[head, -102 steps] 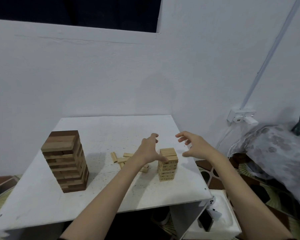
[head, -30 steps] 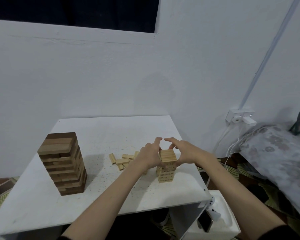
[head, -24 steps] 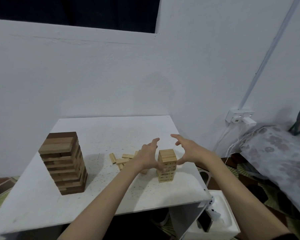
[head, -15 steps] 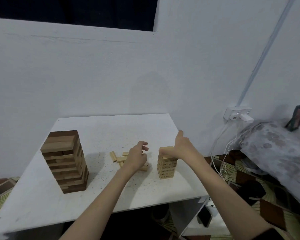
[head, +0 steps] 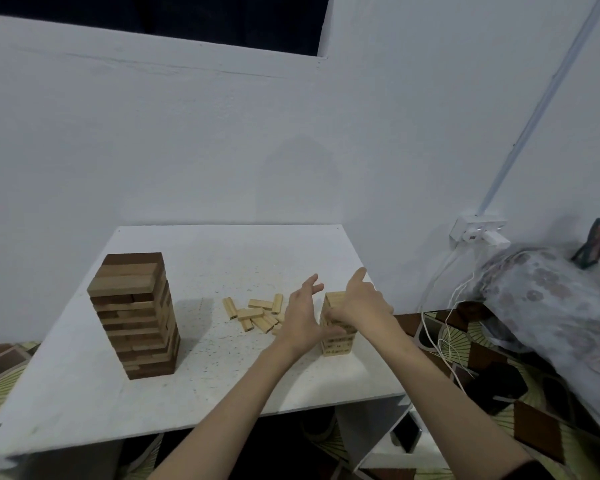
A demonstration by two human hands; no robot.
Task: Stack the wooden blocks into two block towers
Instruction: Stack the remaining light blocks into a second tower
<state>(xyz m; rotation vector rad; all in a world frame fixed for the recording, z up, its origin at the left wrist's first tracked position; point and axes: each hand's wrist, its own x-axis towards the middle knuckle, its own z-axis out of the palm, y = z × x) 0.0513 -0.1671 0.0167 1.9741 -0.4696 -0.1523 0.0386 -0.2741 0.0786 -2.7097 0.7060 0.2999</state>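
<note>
A tall tower of dark and light wooden blocks [head: 136,317] stands on the left of the white table [head: 222,393]. A smaller tower of pale blocks [head: 338,342] stands near the table's right edge. My left hand [head: 302,315] lies with straight fingers against the small tower's left side. My right hand [head: 361,303] covers its upper part, thumb pointing up and fingers curled round the front of the blocks. Several loose pale blocks [head: 257,313] lie in a heap just left of my left hand. The middle of the small tower is hidden by my hands.
A wall socket with a white plug [head: 478,233] and hanging cables [head: 440,327] is right of the table. A patterned cloth bundle [head: 551,306] lies at the far right. A phone [head: 406,434] sits on a low shelf under the table's right corner.
My left hand has left the loose blocks and now lies flat against the small tower's left side. My right hand has slid from the tower's top down over its upper front.
</note>
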